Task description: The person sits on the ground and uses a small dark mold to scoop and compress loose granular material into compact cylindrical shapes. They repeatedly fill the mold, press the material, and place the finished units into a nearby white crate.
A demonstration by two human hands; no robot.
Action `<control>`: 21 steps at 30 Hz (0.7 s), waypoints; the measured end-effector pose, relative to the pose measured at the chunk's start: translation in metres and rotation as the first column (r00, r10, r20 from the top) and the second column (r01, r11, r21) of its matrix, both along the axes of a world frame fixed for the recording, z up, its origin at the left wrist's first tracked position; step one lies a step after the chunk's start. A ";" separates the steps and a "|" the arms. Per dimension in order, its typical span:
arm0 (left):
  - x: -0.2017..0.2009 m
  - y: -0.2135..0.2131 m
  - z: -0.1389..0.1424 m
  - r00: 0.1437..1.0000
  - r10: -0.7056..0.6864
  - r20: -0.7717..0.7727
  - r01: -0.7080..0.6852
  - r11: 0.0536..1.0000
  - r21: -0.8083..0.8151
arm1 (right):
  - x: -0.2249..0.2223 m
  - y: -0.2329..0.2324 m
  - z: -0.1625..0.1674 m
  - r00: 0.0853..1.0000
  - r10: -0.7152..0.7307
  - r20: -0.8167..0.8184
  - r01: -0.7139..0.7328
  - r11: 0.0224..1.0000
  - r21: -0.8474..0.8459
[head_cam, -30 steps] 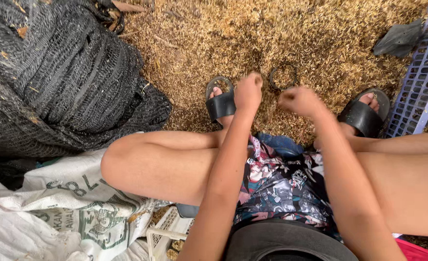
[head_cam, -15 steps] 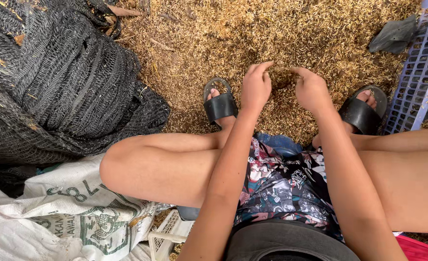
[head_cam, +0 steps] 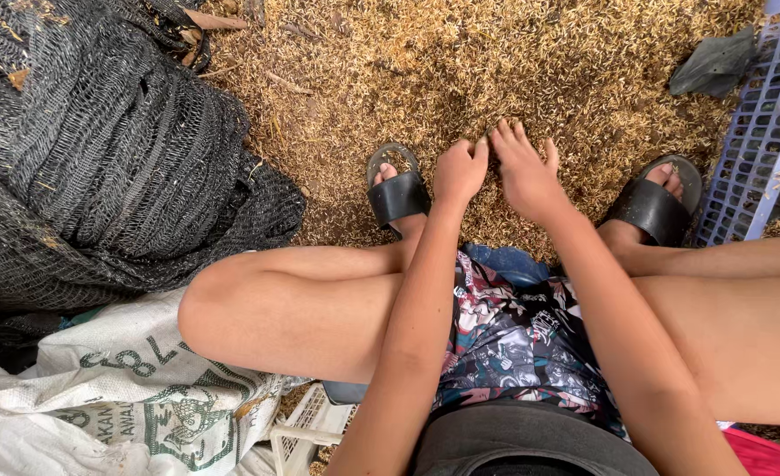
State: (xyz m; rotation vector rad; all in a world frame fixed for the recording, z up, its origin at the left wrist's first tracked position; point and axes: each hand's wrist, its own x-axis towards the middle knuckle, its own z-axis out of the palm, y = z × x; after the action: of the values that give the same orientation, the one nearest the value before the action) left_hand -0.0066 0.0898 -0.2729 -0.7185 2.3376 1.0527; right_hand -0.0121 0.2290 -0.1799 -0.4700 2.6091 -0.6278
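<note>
While you crouch over it, the husk litter covers the ground from the black netting on the left to the blue plastic crate on the right. It looks dry, light and loose, likely to sift through a pinch, so scoop from beneath. Your left hand is loosely curled, holding nothing visible; your right hand rests spread-fingered on the husks between your sandals.

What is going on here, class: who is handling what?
A seated person reaches both hands down between their knees into loose golden husks covering the ground. The left hand is curled, the right hand flat with fingers spread. Black sandals flank them; black netting lies alongside.
</note>
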 end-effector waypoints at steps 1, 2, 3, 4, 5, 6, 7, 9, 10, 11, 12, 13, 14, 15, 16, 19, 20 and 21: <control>-0.001 0.000 0.000 0.992 -0.062 0.107 0.060 0.998 0.023 | -0.005 0.005 -0.001 0.997 -0.064 -0.047 0.057 0.989 -0.138; -0.003 0.000 -0.001 0.970 -0.124 0.209 0.115 0.992 0.052 | -0.010 0.009 -0.002 0.987 -0.133 -0.086 0.104 0.955 -0.277; -0.003 0.001 -0.003 0.933 -0.185 0.308 0.166 0.982 0.087 | -0.015 0.013 -0.003 0.965 -0.258 -0.038 0.228 0.907 -0.355; -0.003 0.003 -0.006 0.938 -0.192 0.288 0.163 0.979 0.122 | -0.018 0.017 -0.005 0.927 -0.374 0.025 0.349 0.837 -0.422; -0.004 0.005 -0.009 0.942 -0.199 0.268 0.161 0.974 0.157 | -0.020 0.019 -0.007 0.872 -0.480 0.096 0.464 0.747 -0.476; -0.004 0.003 -0.011 0.947 -0.208 0.247 0.162 0.968 0.193 | -0.020 0.022 -0.009 0.855 -0.499 0.142 0.497 0.709 -0.500; -0.005 -0.002 -0.013 0.947 -0.206 0.245 0.132 0.949 0.286 | -0.021 0.024 -0.009 0.836 -0.516 0.187 0.530 0.669 -0.522; -0.012 -0.022 -0.012 0.948 -0.202 0.247 0.068 0.884 0.462 | -0.018 0.026 -0.011 0.831 -0.518 0.203 0.541 0.666 -0.513; -0.019 -0.039 -0.008 0.949 -0.313 -0.038 0.313 0.924 0.220 | -0.016 0.026 -0.012 0.846 -0.504 0.173 0.519 0.705 -0.483; -0.024 -0.059 -0.004 0.842 -0.464 -0.276 0.457 0.885 -0.093 | -0.014 0.026 -0.012 0.861 -0.488 0.145 0.496 0.742 -0.452; -0.032 -0.074 0.002 0.985 0.063 -0.163 -0.063 0.998 0.005 | -0.012 0.024 -0.012 0.890 -0.450 0.079 0.436 0.784 -0.442; -0.041 -0.083 0.008 0.903 0.285 -0.321 -0.275 0.958 0.077 | -0.010 0.021 -0.011 0.915 -0.404 0.011 0.369 0.825 -0.428; -0.050 -0.089 0.013 0.746 0.487 -0.454 -0.458 0.870 0.181 | -0.009 0.017 -0.010 0.934 -0.352 -0.059 0.298 0.861 -0.413; -0.055 -0.087 0.017 0.833 0.411 -0.369 -0.373 0.911 0.174 | -0.008 0.013 -0.009 0.958 -0.247 -0.145 0.193 0.930 -0.313; -0.058 -0.078 0.020 0.906 0.322 -0.276 -0.282 0.943 0.175 | -0.007 0.008 -0.009 0.967 -0.134 -0.216 0.090 0.976 -0.200; -0.053 -0.035 0.023 0.984 -0.155 0.084 0.151 0.987 0.050 | -0.007 -0.002 -0.005 0.968 0.068 -0.243 -0.039 0.992 0.121; -0.048 -0.021 0.022 0.969 -0.226 0.098 0.227 0.974 -0.003 | -0.006 -0.004 -0.003 0.969 0.104 -0.224 -0.053 0.974 0.221; -0.043 -0.010 0.020 0.948 -0.296 0.116 0.303 0.951 -0.054 | -0.006 -0.005 -0.002 0.978 0.106 -0.180 -0.061 0.968 0.242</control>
State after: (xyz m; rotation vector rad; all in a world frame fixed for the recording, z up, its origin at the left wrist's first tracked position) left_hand -0.0494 0.0799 -0.2529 -0.4135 2.3083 0.7810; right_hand -0.0184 0.2241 -0.1821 -0.5869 2.7809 -0.2500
